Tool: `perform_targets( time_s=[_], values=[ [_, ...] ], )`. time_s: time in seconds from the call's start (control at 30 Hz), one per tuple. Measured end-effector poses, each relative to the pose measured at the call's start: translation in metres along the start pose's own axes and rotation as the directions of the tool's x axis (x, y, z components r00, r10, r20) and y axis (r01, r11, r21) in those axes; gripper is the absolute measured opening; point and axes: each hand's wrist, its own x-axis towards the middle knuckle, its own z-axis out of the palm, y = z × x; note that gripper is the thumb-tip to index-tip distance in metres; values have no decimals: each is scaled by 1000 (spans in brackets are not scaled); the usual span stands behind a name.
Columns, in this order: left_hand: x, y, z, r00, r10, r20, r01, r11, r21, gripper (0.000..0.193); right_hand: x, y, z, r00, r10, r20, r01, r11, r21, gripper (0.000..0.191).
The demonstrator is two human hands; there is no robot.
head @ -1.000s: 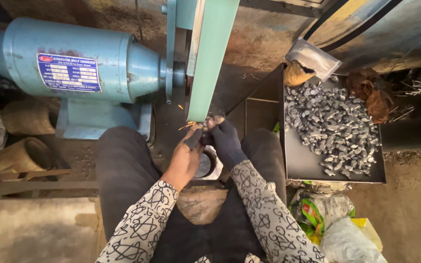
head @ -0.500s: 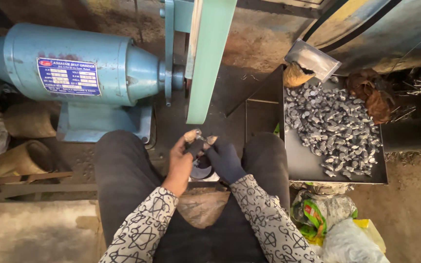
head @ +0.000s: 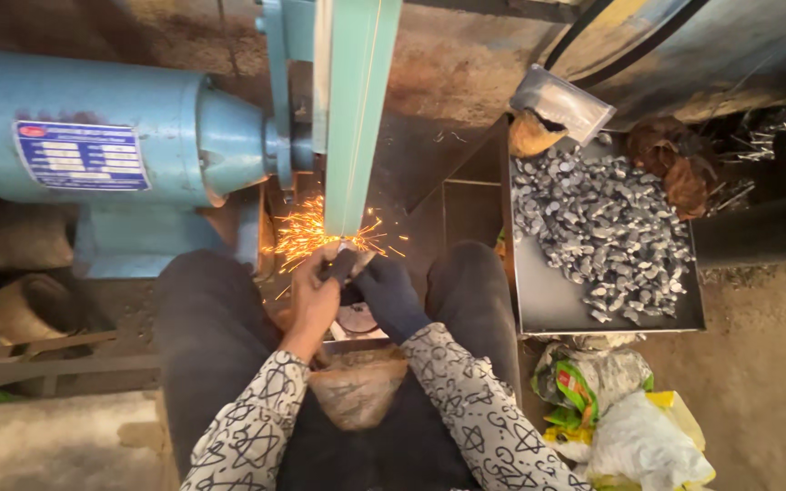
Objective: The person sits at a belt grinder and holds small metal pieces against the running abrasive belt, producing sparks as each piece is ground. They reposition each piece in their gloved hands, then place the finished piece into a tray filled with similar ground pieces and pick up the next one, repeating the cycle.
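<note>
Both hands meet at the lower end of the green sanding belt, pressing a small metal piece against it. The piece is dark grey, flattish, w/ a blunt tip toward the belt; only its top end shows, rest hidden by fingers. Orange sparks fan out to the left from the contact pt.

Left hand, bare, fingers curled tight & clamped on the piece from the left. Right hand in a dark glove, fingers closed on the same piece from the right side; the two hands touch.

Belt runs upright betw. the person's knees, driven by a light-blue motor at left w/ a blue plate on its side. At right, a metal tray holds a heap of small grey metal blanks, similar colour to the piece in hand. A clear plastic bag sits at the tray's top corner, brown rags nearby. Crumpled bags, green/white/yellow, lie below the tray. Patterned black-&-white sleeves on both arms.
</note>
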Motion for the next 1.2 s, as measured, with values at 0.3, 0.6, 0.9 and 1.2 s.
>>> perform_targets(
  time_s=[0.3, 0.6, 0.9, 1.2],
  values=[
    [-15, -10, -2, 856, 267, 443, -456, 795, 400, 78, -22, -44, -100, 992, -125, 14, 92, 639, -764, 31],
    [-27, -41, 9, 770, -239, 592, -188, 801, 568, 82, -24, 36, -268, 966, -256, -33, 47, 298, -954, 46],
    [-32, -23, 7, 735, -301, 607, -209, 752, 625, 78, -73, 50, -262, 953, -283, -106, 74, 559, -826, 32],
    [-39, 4, 28, 859, 23, 511, -194, 939, 284, 59, -55, -35, -188, 878, -307, -368, 148, 904, -401, 24]
  ],
)
